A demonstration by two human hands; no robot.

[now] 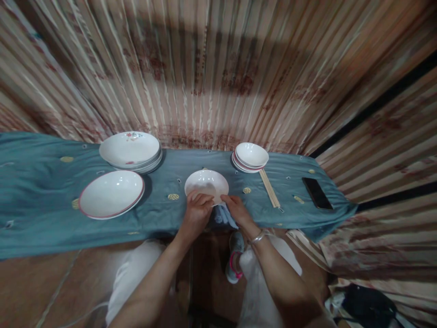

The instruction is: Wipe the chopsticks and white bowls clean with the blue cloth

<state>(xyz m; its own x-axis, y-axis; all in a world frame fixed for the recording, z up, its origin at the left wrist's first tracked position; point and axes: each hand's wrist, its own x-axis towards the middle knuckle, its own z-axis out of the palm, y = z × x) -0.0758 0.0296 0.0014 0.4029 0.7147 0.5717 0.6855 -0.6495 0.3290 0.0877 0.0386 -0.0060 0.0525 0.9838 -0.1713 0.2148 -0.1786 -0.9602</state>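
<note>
A white bowl (pixel 206 179) is tipped toward me at the near edge of the table. My left hand (pixel 199 207) is closed at its near left rim, with curled fingers reaching over the inside. At the near right rim, my right hand (pixel 236 208) pinches the bowl, thumb on top; a bracelet circles that wrist. A light blue cloth (pixel 225 216) hangs beneath the bowl between the hands, beside the right fingers. Which fingers hold the cloth I cannot tell.
Left on the blue-green tablecloth (pixel 164 214) stand stacked large plates (pixel 131 148) and red-rimmed dishes (pixel 112 193). To the right are stacked small bowls (pixel 251 155), chopsticks (pixel 269 189) and a black phone (pixel 317 193). A patterned curtain (pixel 205 77) hangs behind.
</note>
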